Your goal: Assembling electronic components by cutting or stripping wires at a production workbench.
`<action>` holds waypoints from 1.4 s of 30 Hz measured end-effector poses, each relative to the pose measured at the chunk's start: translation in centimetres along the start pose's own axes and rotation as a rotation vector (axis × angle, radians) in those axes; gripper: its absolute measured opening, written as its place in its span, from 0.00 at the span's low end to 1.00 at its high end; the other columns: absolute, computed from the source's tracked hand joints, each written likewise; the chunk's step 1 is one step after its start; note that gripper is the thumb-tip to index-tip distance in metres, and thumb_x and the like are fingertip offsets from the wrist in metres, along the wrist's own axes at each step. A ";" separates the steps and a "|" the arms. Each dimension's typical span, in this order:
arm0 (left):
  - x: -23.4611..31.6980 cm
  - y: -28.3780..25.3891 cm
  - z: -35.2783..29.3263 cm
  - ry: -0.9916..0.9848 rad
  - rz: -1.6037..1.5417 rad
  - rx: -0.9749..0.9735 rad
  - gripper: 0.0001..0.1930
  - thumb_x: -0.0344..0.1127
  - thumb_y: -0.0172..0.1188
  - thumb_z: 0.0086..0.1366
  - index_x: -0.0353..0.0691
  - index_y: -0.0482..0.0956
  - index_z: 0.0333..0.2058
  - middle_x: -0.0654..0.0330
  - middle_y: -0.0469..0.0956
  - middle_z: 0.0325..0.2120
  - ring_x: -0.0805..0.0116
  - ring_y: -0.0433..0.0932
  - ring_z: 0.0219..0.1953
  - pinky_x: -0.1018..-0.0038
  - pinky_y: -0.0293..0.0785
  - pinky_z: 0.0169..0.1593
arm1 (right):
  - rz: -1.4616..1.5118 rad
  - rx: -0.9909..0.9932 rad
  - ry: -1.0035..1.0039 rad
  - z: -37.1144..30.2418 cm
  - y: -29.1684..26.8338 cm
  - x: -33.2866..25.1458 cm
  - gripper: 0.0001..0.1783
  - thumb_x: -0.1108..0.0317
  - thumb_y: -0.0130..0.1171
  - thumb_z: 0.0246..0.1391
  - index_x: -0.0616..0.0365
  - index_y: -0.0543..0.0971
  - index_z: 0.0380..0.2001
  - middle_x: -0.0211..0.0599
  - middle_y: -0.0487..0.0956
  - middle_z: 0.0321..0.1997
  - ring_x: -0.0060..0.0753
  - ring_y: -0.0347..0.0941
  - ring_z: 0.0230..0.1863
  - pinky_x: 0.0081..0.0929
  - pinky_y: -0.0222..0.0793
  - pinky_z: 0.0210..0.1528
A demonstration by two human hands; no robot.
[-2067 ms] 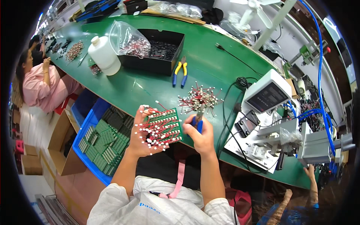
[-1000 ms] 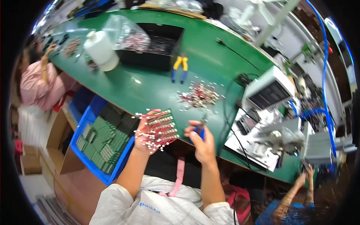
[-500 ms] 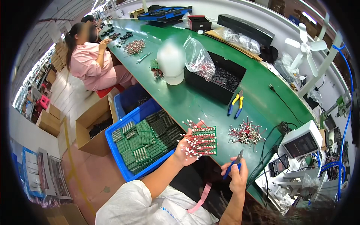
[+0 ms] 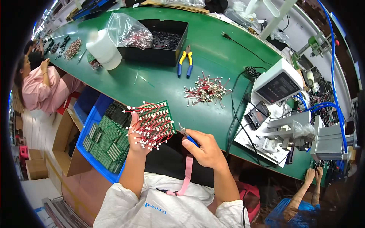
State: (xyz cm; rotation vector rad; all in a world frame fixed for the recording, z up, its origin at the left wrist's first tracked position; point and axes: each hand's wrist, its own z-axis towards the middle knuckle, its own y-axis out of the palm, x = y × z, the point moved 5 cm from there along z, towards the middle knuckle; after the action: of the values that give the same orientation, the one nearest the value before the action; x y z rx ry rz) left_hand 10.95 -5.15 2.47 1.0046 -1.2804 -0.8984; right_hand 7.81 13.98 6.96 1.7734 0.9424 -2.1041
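Note:
My left hand (image 4: 137,138) holds a green circuit board panel (image 4: 167,121) up in front of me, from its left side. Rows of small white connectors cover the panel, and short red and black wires (image 4: 148,133) with white plugs hang off its left and lower edges. A blue-handled pair of small pliers (image 4: 191,139) is closed in my right hand (image 4: 208,150), its metal tip close to the panel's lower right corner. On the green bench beyond lies a loose pile of similar red and black wires (image 4: 207,90).
A blue crate (image 4: 85,138) of green boards stands left of the bench. Yellow-and-blue pliers (image 4: 185,62), a black box (image 4: 167,53) and a white container (image 4: 108,53) sit farther back. At right are a white display unit (image 4: 277,81), cables and a co-worker's hands (image 4: 313,174).
The view has swung to the right, bringing a co-worker's arms in at lower right. My right hand has brought the blue-handled pliers up beside the panel, which my left hand still holds.

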 end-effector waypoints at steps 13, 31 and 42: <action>0.5 0.4 -0.7 0.071 0.303 0.070 0.24 0.47 0.42 0.73 0.34 0.63 0.58 0.50 0.72 0.52 0.59 0.76 0.50 0.63 0.74 0.53 | -0.030 -0.081 0.007 0.0 -0.3 -0.2 0.14 0.66 0.56 0.54 0.66 0.78 0.38 0.38 0.77 0.23 0.34 0.63 0.20 0.27 0.62 0.26; 0.2 -1.3 -0.3 -0.090 0.088 0.079 0.22 0.46 0.41 0.73 0.35 0.69 0.54 0.49 0.77 0.47 0.57 0.81 0.40 0.60 0.79 0.44 | 0.027 -0.184 0.126 -0.4 0.9 1.7 0.12 0.67 0.55 0.54 0.66 0.79 0.32 0.35 0.77 0.20 0.29 0.65 0.19 0.23 0.63 0.25; -2.1 -3.1 0.0 -0.308 -0.162 0.050 0.22 0.50 0.43 0.71 0.37 0.74 0.48 0.50 0.78 0.45 0.56 0.81 0.40 0.58 0.79 0.42 | 0.278 -0.252 0.242 -1.2 2.3 3.3 0.13 0.67 0.52 0.57 0.66 0.80 0.31 0.34 0.77 0.20 0.25 0.70 0.20 0.20 0.66 0.25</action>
State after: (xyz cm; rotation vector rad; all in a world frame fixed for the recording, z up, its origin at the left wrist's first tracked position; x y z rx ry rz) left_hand 10.81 -4.13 -1.12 1.0486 -1.4997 -1.1851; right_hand 9.22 13.71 3.04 1.9249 0.9100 -1.5575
